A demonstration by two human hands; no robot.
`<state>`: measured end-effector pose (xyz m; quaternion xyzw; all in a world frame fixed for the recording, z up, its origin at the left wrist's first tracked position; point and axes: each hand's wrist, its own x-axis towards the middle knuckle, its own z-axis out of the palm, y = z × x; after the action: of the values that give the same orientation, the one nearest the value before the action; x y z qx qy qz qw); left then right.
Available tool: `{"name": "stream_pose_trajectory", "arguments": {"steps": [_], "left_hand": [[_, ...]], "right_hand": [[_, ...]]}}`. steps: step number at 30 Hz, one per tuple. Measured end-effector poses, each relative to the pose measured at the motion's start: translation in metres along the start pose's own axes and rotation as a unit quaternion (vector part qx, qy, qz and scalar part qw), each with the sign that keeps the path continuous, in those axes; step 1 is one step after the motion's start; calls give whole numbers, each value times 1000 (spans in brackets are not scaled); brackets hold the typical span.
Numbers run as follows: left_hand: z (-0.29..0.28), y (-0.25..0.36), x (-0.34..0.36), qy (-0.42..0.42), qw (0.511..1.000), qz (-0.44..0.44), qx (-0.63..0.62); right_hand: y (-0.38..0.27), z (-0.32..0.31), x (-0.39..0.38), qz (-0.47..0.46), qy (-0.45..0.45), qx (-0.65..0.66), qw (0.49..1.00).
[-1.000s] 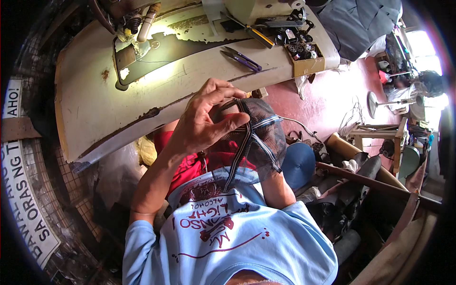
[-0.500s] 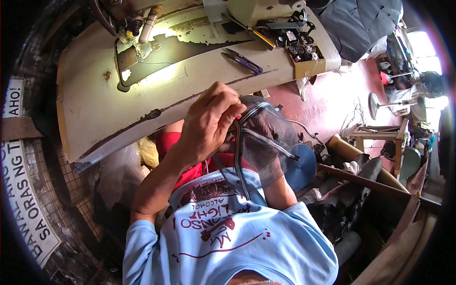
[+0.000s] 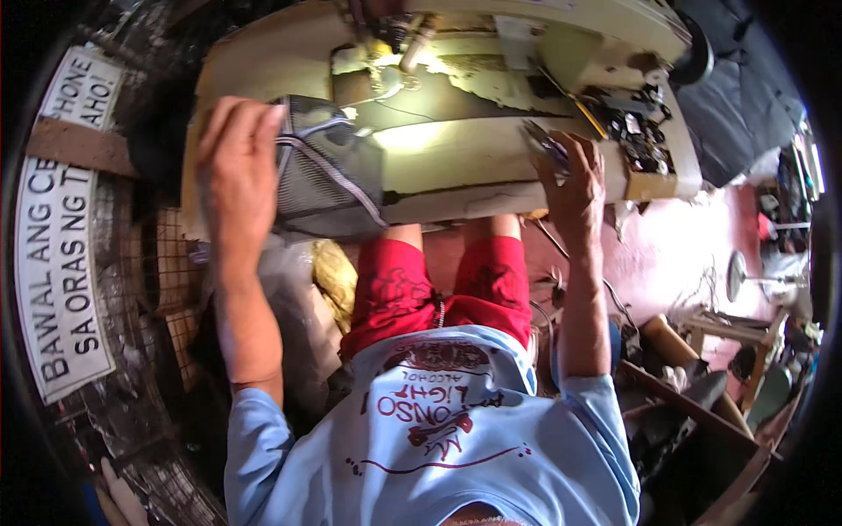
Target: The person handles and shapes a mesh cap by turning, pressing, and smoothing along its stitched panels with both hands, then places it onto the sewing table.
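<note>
On the left of the sewing table [image 3: 517,162], my left hand [image 3: 237,167] pinches the edge of a dark mesh piece [image 3: 342,180] with black-and-white striped trim. The mesh lies partly on the tabletop and hangs over its front edge. Toward the right, my right hand [image 3: 579,184] has its fingers curled around a pair of thread snips [image 3: 545,143], blades pointing away to the left. The palm and fingers hide part of the handles. Behind the mesh is the lit presser foot area [image 3: 386,83] of a sewing machine [image 3: 605,26].
A yellow-handled tool [image 3: 589,118] lies behind the snips. An open cardboard box [image 3: 651,184] of bobbins and small parts stands at the table's right. Clear plastic and a yellow bundle [image 3: 333,280] are below the left edge. A fan [image 3: 737,276] stands on the floor at right.
My left hand has carried the mesh piece from my lap leftward onto the table. My right hand has come out from under the mesh and reached the snips. The view has shifted left.
</note>
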<state>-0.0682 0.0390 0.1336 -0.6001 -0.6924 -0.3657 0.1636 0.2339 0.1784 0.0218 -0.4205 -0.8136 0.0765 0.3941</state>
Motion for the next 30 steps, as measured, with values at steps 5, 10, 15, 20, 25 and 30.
{"name": "stream_pose_trajectory", "arguments": {"steps": [5,10,15,20,25,30], "left_hand": [[14,-14,-10,27,994,-55,-85],[27,-10,-14,60,991,-51,-110],[30,-5,-12,61,992,-43,-105],[27,-2,-11,48,988,-34,-143],[24,-3,-6,27,986,-57,-156],[20,-6,1,-33,984,-45,-170]], "right_hand": [[10,16,10,-57,-50,-76,994],[-60,6,18,-25,-72,120,990],[-142,-22,36,-9,-157,235,959],[-172,-9,33,12,-172,258,951],[-199,-3,30,-3,-173,146,974],[-210,14,27,11,-152,129,980]]}}
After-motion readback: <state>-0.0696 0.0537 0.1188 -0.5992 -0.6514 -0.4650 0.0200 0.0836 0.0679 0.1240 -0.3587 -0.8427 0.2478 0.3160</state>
